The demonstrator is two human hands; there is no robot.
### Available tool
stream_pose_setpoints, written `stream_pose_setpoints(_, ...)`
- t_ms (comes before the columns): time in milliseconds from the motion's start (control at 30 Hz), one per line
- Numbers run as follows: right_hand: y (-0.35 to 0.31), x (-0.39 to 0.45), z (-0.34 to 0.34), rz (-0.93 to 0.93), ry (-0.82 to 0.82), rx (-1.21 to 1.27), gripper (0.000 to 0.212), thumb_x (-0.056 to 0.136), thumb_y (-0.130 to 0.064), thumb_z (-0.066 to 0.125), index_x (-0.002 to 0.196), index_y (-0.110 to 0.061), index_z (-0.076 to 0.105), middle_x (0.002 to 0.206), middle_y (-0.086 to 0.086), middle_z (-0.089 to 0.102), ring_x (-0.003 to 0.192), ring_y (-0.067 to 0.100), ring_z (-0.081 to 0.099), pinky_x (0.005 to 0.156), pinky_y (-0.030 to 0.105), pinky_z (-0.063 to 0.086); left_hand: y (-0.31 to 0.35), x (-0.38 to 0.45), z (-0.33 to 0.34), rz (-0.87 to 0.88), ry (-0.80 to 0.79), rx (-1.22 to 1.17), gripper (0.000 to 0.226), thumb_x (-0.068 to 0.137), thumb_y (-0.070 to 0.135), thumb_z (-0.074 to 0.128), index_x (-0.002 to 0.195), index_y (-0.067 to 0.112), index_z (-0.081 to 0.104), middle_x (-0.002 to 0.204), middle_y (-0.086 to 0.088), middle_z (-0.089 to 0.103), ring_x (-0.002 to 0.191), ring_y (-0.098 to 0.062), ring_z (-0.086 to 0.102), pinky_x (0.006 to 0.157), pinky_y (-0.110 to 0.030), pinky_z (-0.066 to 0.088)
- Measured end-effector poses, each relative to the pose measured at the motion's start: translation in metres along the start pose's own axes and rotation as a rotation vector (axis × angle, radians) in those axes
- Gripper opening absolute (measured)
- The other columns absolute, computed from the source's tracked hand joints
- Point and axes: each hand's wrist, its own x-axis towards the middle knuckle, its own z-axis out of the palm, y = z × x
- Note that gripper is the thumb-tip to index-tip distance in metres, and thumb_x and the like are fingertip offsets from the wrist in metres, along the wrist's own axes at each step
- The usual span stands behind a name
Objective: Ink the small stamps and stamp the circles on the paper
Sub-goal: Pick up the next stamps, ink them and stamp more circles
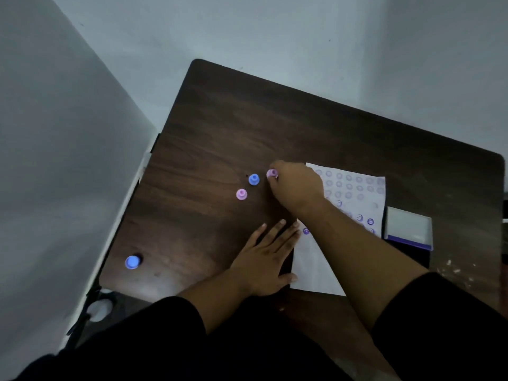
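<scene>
A white paper printed with rows of circles lies on the dark wooden table; a few circles near its lower rows carry purple stamp marks. My right hand reaches across the paper's left edge, its fingers closed on a small pink stamp. A blue stamp and another pink stamp stand just left of it. A second blue stamp sits alone near the table's left front corner. My left hand lies flat, fingers spread, at the paper's lower left edge. The purple ink pad lies open right of the paper.
The table's left edge runs along a pale wall. A white round object sits on the floor below the left front corner. Small white specks dot the table at the front right.
</scene>
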Motion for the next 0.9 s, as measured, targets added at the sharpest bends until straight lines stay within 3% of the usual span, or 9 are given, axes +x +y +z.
stream_pose_setpoints(300, 0.000, 0.014, 0.006, 0.016, -0.084, -0.053, 0.014, 0.101, -0.040, 0.052, 0.092, -0.031, 0.057, 0.091, -0.004, 0.065, 0.090, 0.019, 0.065, 0.077, 0.037, 0.055, 0.000, 0.000, 0.000, 0.013, 0.010, 0.003, 0.093, 0.100, 0.066, 0.039, 0.161, 0.026, -0.019, 0.170, 0.009, -0.025, 0.152, -0.011, -0.031, 0.126, -0.048, -0.012)
stream_pose_setpoints(400, 0.000, 0.010, 0.002, 0.001, -0.099, -0.062, 0.022, 0.101, -0.041, 0.055, 0.116, -0.028, 0.064, 0.109, 0.002, 0.071, 0.098, 0.022, 0.067, 0.083, 0.041, 0.058, -0.001, 0.000, 0.003, 0.007, 0.033, 0.012, 0.094, 0.100, 0.066, 0.040, 0.163, 0.025, -0.016, 0.171, 0.009, -0.023, 0.153, -0.012, -0.030, 0.126, -0.048, -0.010)
stream_pose_setpoints(467, -0.002, 0.008, -0.002, -0.044, -0.109, -0.082, 0.041, 0.100, -0.039, 0.058, 0.139, -0.027, 0.054, 0.119, 0.005, 0.070, 0.106, 0.025, 0.067, 0.086, 0.043, 0.058, -0.002, 0.000, 0.005, 0.007, 0.035, 0.020, 0.094, 0.100, 0.067, 0.040, 0.163, 0.025, -0.015, 0.171, 0.008, -0.022, 0.153, -0.012, -0.030, 0.127, -0.048, -0.009)
stream_pose_setpoints(533, -0.009, 0.007, -0.004, -0.091, -0.114, -0.111, 0.050, 0.098, -0.037, 0.061, 0.145, -0.028, 0.048, 0.120, 0.005, 0.070, 0.105, 0.026, 0.068, 0.085, 0.044, 0.059, -0.002, 0.001, 0.007, 0.010, 0.047, 0.027, 0.094, 0.100, 0.067, 0.040, 0.163, 0.024, -0.014, 0.170, 0.008, -0.023, 0.154, -0.013, -0.029, 0.127, -0.048, -0.008)
stream_pose_setpoints(700, -0.023, 0.009, 0.000, -0.166, -0.085, -0.130, 0.040, 0.093, -0.034, 0.064, 0.132, -0.027, 0.056, 0.111, 0.005, 0.071, 0.095, 0.028, 0.069, 0.080, 0.045, 0.059, -0.002, -0.001, 0.008, 0.013, 0.043, 0.024, 0.091, 0.100, 0.067, 0.037, 0.157, 0.025, -0.020, 0.166, 0.009, -0.024, 0.154, -0.012, -0.029, 0.127, -0.049, -0.009)
stream_pose_setpoints(800, -0.026, 0.010, 0.006, -0.188, -0.070, -0.156, 0.028, 0.094, -0.029, 0.061, 0.121, -0.027, 0.064, 0.103, 0.004, 0.070, 0.091, 0.029, 0.068, 0.074, 0.040, 0.055, -0.002, 0.000, 0.007, 0.005, 0.040, 0.016, 0.090, 0.100, 0.067, 0.038, 0.163, 0.017, -0.004, 0.164, 0.009, -0.021, 0.154, -0.012, -0.027, 0.127, -0.049, -0.008)
stream_pose_setpoints(900, -0.025, 0.008, 0.010, -0.185, -0.101, -0.138, 0.022, 0.096, -0.030, 0.056, 0.115, -0.026, 0.067, 0.097, 0.003, 0.070, 0.087, 0.027, 0.068, 0.078, 0.045, 0.058, -0.002, 0.000, 0.008, 0.002, 0.052, 0.024, 0.091, 0.099, 0.067, 0.039, 0.164, 0.017, -0.001, 0.165, 0.008, -0.019, 0.155, -0.012, -0.026, 0.127, -0.050, -0.006)
